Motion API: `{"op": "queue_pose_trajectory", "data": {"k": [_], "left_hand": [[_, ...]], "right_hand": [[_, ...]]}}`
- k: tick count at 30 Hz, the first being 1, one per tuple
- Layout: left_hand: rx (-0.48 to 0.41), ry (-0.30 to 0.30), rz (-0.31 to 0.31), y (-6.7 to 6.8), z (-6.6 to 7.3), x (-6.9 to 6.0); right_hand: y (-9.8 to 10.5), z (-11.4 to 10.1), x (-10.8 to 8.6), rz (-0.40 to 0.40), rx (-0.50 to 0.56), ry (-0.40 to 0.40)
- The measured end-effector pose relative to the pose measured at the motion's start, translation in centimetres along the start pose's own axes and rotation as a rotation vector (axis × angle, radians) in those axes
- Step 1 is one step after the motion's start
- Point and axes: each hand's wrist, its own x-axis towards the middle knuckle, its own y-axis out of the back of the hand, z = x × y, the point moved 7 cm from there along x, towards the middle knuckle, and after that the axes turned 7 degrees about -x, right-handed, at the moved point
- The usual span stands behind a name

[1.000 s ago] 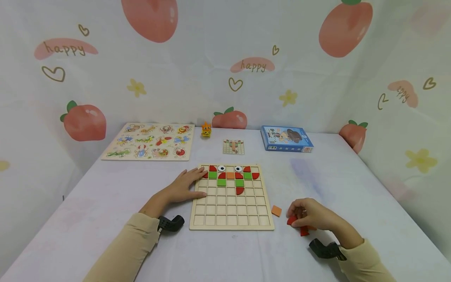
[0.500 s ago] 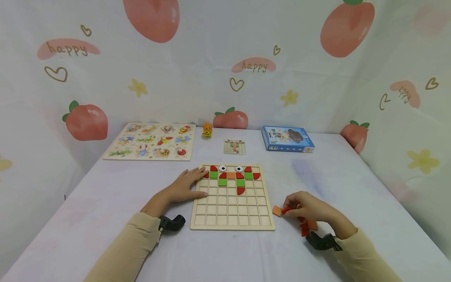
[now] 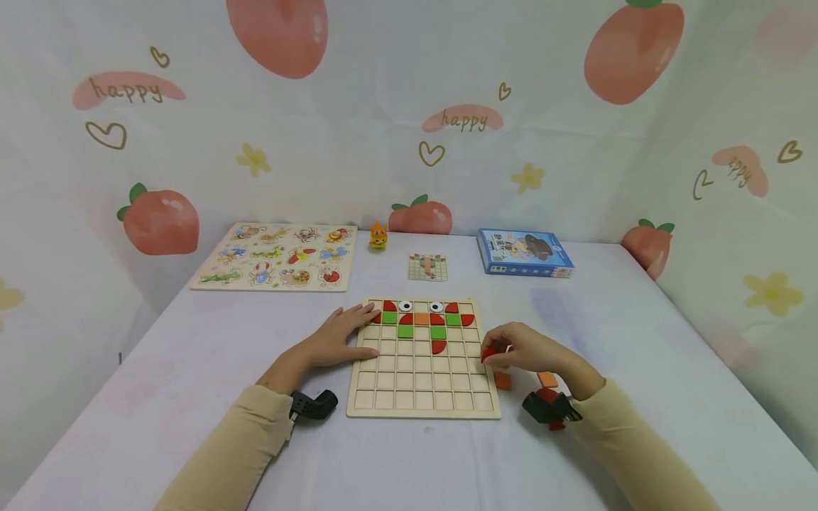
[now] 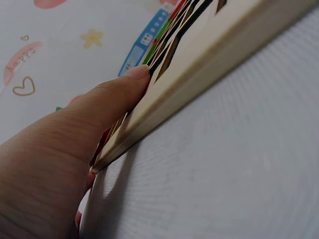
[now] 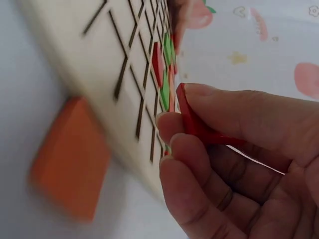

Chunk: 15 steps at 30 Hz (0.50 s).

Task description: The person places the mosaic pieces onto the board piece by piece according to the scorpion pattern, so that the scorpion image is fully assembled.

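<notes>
My left hand [image 3: 335, 342] lies along the left side of the wooden grid board [image 3: 422, 405], fingers extended; its thumb [image 4: 112, 97] rests on the rim. In the upper rows sit red quarter-round tiles [image 3: 439, 347], green square tiles [image 3: 405, 331], an orange square tile [image 3: 422, 319] and two eye tiles [image 3: 437, 307]. At the board's right edge, my right hand [image 3: 527, 348] pinches a small red tile [image 5: 192, 117] between thumb and fingers. The fingers cover part of it, so its full outline is hidden.
Right of the board lie loose orange tiles [image 3: 547, 379] and red tiles [image 3: 557, 426], partly hidden by the right wrist camera [image 3: 549, 407]. Behind stand a pattern card [image 3: 428, 267], a blue box [image 3: 525, 253], an orange figurine [image 3: 378, 235] and an insect puzzle board [image 3: 275, 257].
My right hand has moved left and away from the loose tiles to the board's right edge, carrying a red tile. Orange tiles show more plainly now. My left hand stays put.
</notes>
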Motion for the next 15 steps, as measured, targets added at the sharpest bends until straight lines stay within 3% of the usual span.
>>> {"op": "queue_pose_trajectory", "data": {"k": [8,15], "left_hand": [[-0.004,0.011,0.002,0.0,0.1,-0.1],[0.003,0.002,0.003,0.0,0.1,0.0]], "right_hand": [[-0.3,-2.0,2.4,-0.050,0.003,0.033],[-0.3,-2.8,3.9,-0.049,0.016,0.054]]}}
